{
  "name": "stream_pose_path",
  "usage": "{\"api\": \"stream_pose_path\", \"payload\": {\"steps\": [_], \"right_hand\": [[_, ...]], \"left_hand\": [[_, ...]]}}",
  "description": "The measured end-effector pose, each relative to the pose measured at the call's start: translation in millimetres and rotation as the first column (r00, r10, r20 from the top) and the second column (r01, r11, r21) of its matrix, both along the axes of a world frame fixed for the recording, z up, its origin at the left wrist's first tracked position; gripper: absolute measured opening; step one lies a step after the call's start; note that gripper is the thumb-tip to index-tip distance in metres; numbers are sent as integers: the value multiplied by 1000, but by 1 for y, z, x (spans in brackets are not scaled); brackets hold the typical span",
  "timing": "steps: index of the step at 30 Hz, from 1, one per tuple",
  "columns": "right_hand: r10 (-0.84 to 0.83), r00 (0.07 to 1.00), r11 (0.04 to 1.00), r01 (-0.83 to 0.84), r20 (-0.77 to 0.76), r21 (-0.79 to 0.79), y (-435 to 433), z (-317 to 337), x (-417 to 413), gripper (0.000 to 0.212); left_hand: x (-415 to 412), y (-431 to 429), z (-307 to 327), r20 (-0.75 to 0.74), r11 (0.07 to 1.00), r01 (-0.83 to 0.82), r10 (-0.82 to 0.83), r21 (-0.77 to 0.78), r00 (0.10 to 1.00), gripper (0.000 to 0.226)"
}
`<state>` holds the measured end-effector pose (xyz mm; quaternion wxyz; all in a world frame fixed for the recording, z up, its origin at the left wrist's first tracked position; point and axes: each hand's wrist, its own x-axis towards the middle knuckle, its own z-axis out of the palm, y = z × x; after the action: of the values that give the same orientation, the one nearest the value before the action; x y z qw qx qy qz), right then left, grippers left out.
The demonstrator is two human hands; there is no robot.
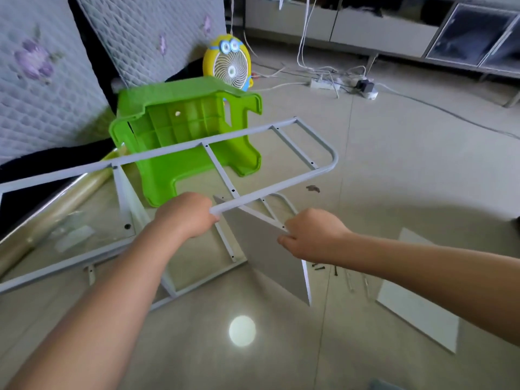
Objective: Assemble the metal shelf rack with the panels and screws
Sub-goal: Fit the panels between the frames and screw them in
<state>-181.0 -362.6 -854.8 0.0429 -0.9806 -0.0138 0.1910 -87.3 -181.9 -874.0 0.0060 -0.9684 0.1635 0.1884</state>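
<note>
Partly assembled: left hand (185, 215) grips side frame (334, 160), right hand (312, 235) pinches shelf panel (261, 249) beneath it; loose screws (318, 266) nearby seemingly undriven.

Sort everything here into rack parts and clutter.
Job: side frame in left hand, panel in right hand, second frame, spare panel, screws.
Lying about: green stool, yellow fan, power strip, gold roll, quilted mattress.

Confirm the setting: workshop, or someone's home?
Probably a home living room: a quilted floral mattress leans at left, a low glass-door cabinet lines the far wall, and a cartoon fan stands between them.
</note>
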Motion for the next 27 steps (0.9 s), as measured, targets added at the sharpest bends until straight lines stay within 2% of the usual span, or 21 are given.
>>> {"api": "stream_pose_path", "payload": {"steps": [6,12,20,24,27], "right_hand": [[-197,974,963,171,112,207,4,-8,-18,41],[-260,930,922,159,259,352,7,-14,-18,46],[-305,897,915,183,321,359,-25,-25,-15,48],[-230,911,951,135,343,279,-35,-40,-16,46],[-209,916,943,96,343,318,-35,-52,-15,47]], "left_hand": [[-1,0,6,65,986,-80,90,-148,994,35],[-3,-1,8,199,966,-99,148,-238,969,37],[2,-1,3,239,954,-133,200,-269,950,48],[8,-10,5,197,952,-144,201,-270,960,48],[8,-16,3,189,950,-151,207,-273,960,45]]}}
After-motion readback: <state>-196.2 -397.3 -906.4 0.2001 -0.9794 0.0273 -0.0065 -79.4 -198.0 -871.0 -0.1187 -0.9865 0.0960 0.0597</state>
